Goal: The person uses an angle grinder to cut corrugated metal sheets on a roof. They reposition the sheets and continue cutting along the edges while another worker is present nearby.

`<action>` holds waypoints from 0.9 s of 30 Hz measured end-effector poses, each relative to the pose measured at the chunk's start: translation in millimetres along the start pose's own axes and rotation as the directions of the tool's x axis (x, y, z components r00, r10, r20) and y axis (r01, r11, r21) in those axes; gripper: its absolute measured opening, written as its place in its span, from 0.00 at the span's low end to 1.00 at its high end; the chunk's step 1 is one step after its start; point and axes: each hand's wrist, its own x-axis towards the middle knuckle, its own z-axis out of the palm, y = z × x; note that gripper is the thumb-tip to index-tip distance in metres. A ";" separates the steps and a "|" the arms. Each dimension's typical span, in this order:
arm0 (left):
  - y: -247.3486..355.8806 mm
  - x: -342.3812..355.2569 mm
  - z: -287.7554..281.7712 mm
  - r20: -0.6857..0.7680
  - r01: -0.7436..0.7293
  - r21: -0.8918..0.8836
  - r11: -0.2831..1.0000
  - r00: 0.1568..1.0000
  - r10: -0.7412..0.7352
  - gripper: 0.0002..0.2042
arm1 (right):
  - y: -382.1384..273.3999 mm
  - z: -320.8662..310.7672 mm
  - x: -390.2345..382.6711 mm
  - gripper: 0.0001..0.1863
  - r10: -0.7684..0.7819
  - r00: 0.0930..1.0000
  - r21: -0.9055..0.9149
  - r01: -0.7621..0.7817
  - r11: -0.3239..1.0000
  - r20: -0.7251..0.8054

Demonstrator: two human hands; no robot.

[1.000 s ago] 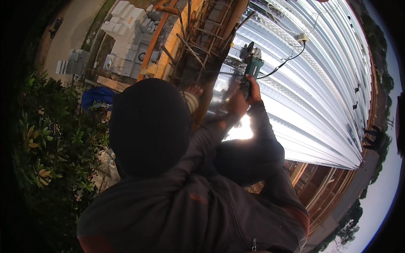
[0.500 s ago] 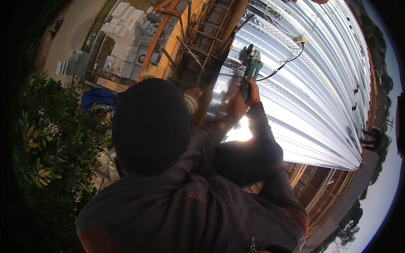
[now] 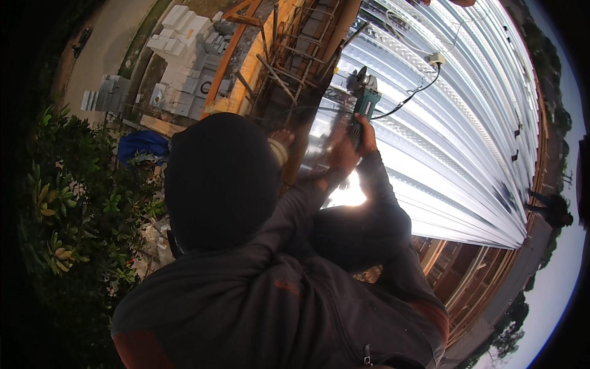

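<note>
An angle grinder (image 3: pixel 367 103), green and black with a disc at its far end, is held over the shiny ribbed metal sheets (image 3: pixel 424 135). My right hand (image 3: pixel 367 135) closes round its body from the right. Against the rear part of the tool, my left hand (image 3: pixel 344 150) is closed on it from the left; glare and shadow partly hide those fingers. From the grinder, a black cable (image 3: pixel 410 97) runs across the sheets to a pale connector (image 3: pixel 436 59). The disc's near side points toward the sheets' left edge; whether it touches metal I cannot tell.
My bent dark-clad knee (image 3: pixel 221 178) and a foot (image 3: pixel 281 138) are beside the edge. Left of the sheets runs a trench with steel rebar (image 3: pixel 301 55) and wooden formwork (image 3: pixel 246 55). Below lie stacked grey blocks (image 3: pixel 181 43) and shrubs (image 3: pixel 67 203). Another person (image 3: pixel 553 209) stands far right.
The grinder and both hands have shifted very slightly toward me, the grip unchanged. At the far right, the other person's upper body has come into clearer view.
</note>
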 end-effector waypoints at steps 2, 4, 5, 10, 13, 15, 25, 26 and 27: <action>5.2 -3.6 -1.8 -0.010 -0.019 -0.007 1.000 1.000 0.019 0.43 | 2.3 -7.0 4.8 0.24 -0.026 0.999 0.032 0.025 0.999 0.031; 9.1 -7.6 -4.8 -0.061 -0.083 -0.018 0.996 0.995 0.082 0.43 | 2.3 -6.1 3.9 0.24 -0.034 0.999 0.049 0.032 0.998 0.042; 10.5 -8.0 -7.5 -0.045 -0.048 -0.013 0.999 0.998 0.048 0.44 | 1.5 -1.7 0.4 0.24 -0.027 0.999 0.051 0.025 0.998 0.038; 12.5 -12.4 -3.6 -0.156 -0.120 -0.070 0.990 0.982 0.108 0.31 | 1.9 -7.1 3.6 0.23 -0.023 0.999 0.033 0.022 0.999 0.028; 4.0 -5.3 -0.8 -0.063 -0.018 -0.002 1.000 0.998 0.018 0.32 | 2.0 -5.7 2.6 0.23 -0.024 0.999 0.014 0.024 1.000 0.044; 1.6 -4.1 1.4 -0.073 -0.098 -0.001 0.995 0.993 0.098 0.42 | 1.8 -4.6 2.0 0.22 -0.027 0.998 0.019 0.026 0.999 0.063; 7.7 -19.1 -17.1 -0.082 -0.149 -0.038 0.988 0.986 0.146 0.44 | 10.3 -9.8 7.3 0.22 -0.027 0.998 0.038 0.025 0.999 0.050; 9.0 -20.0 -20.7 -0.062 -0.121 -0.052 0.991 0.991 0.118 0.43 | 10.3 -4.2 2.8 0.22 -0.027 0.999 0.030 0.026 0.999 0.042; 11.2 -20.6 -23.0 -0.043 -0.097 -0.065 0.993 0.995 0.094 0.42 | 9.6 1.2 -1.2 0.22 -0.028 0.999 0.021 0.027 0.999 0.035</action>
